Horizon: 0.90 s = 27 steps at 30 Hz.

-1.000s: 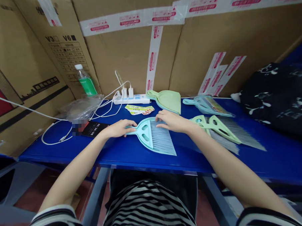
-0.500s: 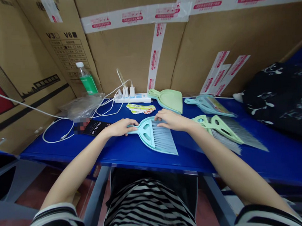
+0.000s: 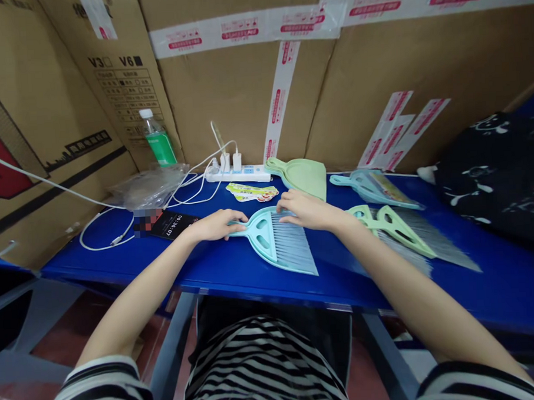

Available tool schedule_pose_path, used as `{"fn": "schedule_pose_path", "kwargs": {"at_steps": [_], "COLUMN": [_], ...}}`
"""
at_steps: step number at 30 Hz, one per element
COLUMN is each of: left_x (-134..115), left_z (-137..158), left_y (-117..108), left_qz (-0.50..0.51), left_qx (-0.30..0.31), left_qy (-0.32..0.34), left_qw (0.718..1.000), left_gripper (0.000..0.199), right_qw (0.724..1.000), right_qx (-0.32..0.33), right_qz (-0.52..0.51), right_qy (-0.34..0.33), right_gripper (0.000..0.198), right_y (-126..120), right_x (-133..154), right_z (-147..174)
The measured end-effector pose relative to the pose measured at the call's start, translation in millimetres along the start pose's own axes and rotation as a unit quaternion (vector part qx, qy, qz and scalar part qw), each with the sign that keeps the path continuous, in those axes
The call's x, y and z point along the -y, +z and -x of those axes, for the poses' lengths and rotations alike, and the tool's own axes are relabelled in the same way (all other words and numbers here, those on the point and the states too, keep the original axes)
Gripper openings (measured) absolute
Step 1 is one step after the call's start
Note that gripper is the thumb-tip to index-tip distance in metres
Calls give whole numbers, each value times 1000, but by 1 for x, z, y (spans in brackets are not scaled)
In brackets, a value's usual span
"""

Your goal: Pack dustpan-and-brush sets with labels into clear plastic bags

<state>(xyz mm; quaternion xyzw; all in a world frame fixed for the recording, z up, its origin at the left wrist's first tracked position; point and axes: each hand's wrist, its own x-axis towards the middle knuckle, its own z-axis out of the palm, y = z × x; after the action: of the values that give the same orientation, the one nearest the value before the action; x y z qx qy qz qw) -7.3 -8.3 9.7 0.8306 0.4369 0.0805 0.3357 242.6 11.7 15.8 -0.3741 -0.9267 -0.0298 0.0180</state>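
Note:
A light blue hand brush (image 3: 291, 243) with grey bristles lies nested in a light blue dustpan (image 3: 269, 260) on the table before me. My left hand (image 3: 221, 224) is closed around the handle end at their left, thumb and fingers pinching it. At the far edge of the pair is my right hand (image 3: 306, 210), its fingers bent over the dustpan's rim and the upper bristles. Just beyond that hand sits a green dustpan (image 3: 305, 173) with a blue edge showing beneath it. Right of my right forearm lie green hand brushes (image 3: 403, 235), their bristles pointing right.
A wrapped light blue dustpan (image 3: 372, 186) lies at the back right, near a black patterned bag (image 3: 491, 172). A power strip (image 3: 248, 174), cables, paper labels (image 3: 251, 192), a phone (image 3: 173, 225), plastic wrap (image 3: 149, 187) and a bottle (image 3: 161, 145) occupy the left and back. Cardboard walls (image 3: 236, 95) enclose the table.
The whole view has shifted slightly, so things appear a little further right. Both hands keep their places on the brush and dustpan. The phone's timer has advanced by one second.

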Motion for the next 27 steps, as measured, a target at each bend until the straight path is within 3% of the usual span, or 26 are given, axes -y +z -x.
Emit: {"fn": "schedule_pose_path", "kwargs": {"at_steps": [5,10,17,27], "left_x": [0,-3,-3,-4], "left_z": [0,0,0,1], "left_y": [0,0,0,0], "left_qz": [1,2,5,-4], "left_qx": [-4,2,-3,5], "left_qy": [2,2,-3,-6], "left_qw": [1000,1000,1000,1000], "left_gripper": [26,22,21,24], "right_qw": [999,997,992,990], "right_qx": [28,74,-3,29], "right_qz": [21,11,35,114], "right_qy": [-14,26,122,74], "right_gripper": [12,19,31,27], "right_y": [-3,-18,-20,-15], "right_x": [4,-8,-13,-3], "right_z": [-9,-19,-42,-54]}}
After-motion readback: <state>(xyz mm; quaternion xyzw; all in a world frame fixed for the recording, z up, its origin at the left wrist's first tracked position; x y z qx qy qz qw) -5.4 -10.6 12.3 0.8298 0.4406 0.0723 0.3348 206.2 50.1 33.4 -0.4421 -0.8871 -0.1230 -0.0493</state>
